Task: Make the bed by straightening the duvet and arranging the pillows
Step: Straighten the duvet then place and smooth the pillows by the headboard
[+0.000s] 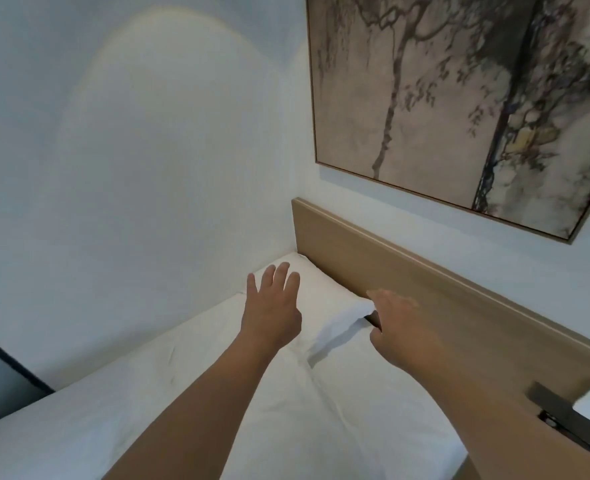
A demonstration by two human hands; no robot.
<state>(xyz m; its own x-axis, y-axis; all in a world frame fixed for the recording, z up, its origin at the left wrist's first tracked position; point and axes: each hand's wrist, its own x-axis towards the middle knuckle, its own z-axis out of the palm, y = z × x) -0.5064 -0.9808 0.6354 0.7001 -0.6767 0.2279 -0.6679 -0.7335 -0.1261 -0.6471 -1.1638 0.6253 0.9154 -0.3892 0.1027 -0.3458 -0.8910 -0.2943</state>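
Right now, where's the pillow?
Head view: the white pillow lies in the bed's far corner against the wooden headboard, between the left hand and the right hand.

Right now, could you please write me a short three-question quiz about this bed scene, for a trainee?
1. True or false: the left hand has its fingers spread straight over the white pillow.
2. Which hand is at the pillow's corner by the wooden headboard? A) left B) right C) neither
3. Fill in: a framed tree ____ hangs above the headboard.

Key:
1. True.
2. B, the right hand; its fingertips are blurred, so the grip is unclear.
3. painting.
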